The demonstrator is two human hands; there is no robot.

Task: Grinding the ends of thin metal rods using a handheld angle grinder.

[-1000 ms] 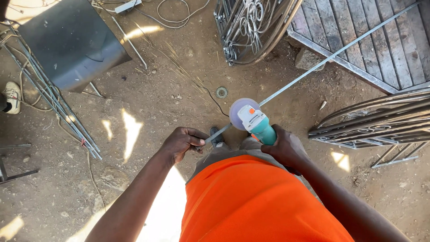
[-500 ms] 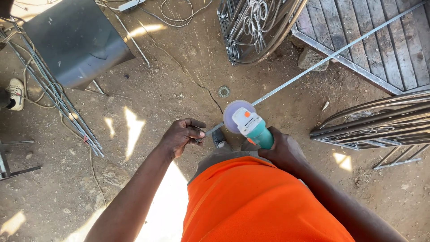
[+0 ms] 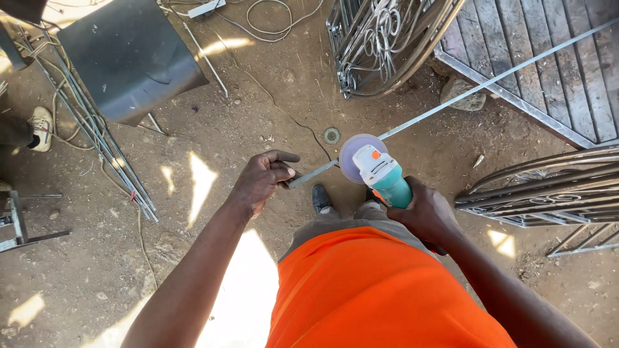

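Observation:
My left hand (image 3: 261, 180) grips the near end of a long thin metal bar (image 3: 477, 87) that runs up to the right across the dirt floor. My right hand (image 3: 425, 212) holds a teal and white angle grinder (image 3: 382, 175). Its round disc (image 3: 351, 154) stands right at the bar, a little beyond my left hand. My dark shoe (image 3: 321, 198) shows just below the bar, above my orange shirt.
A dark metal sheet (image 3: 129, 58) lies at the top left with thin rods (image 3: 97, 138) beside it. Scrolled metal gates (image 3: 380, 45) stand at the top, a slatted panel (image 3: 548, 58) at the top right, curved ironwork (image 3: 541, 193) on the right. Another person's shoe (image 3: 40, 125) is at the left edge.
My left hand has slid left along the bar and now grips its near end. The grinder has stayed at the bar.

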